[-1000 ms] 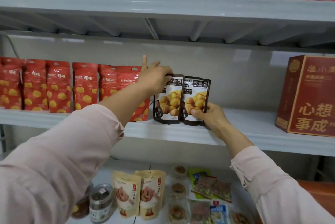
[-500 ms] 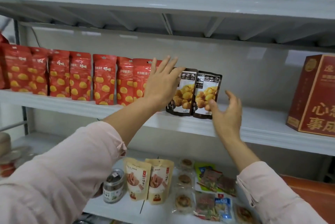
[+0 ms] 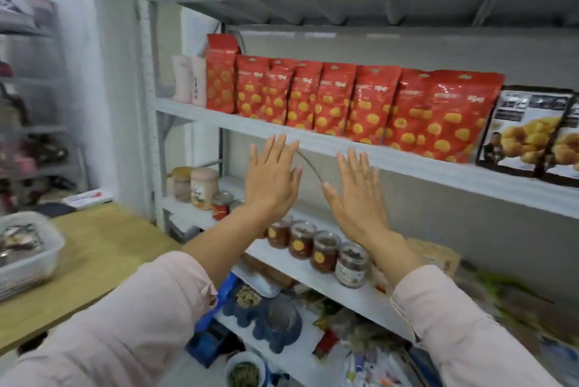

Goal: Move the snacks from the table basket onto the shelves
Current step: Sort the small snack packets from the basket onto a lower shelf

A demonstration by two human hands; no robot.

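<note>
Head view has swung left: the basket (image 3: pixel 40 261) on the worktop (image 3: pixel 103 249) now shows at the far left edge, its contents too blurred to name. The left hand (image 3: pixel 272 186) and right hand (image 3: pixel 360 202) have let go and drawn back below the shelf (image 3: pixel 407 164), both flat, fingers straight, empty, side by side but apart. Past the row of red packets (image 3: pixel 372 104), the two dark snack packets (image 3: pixel 529 133) they were steadying stand upright at far right, well clear of both hands. That pair looks shelved; the basket seems next.

My left hand (image 3: pixel 271 181) and right hand (image 3: pixel 360 202) bare, loose pale pink sleeves (image 3: pixel 125 324), soft gathered cuffs (image 3: pixel 200 274), forearms showing
</note>
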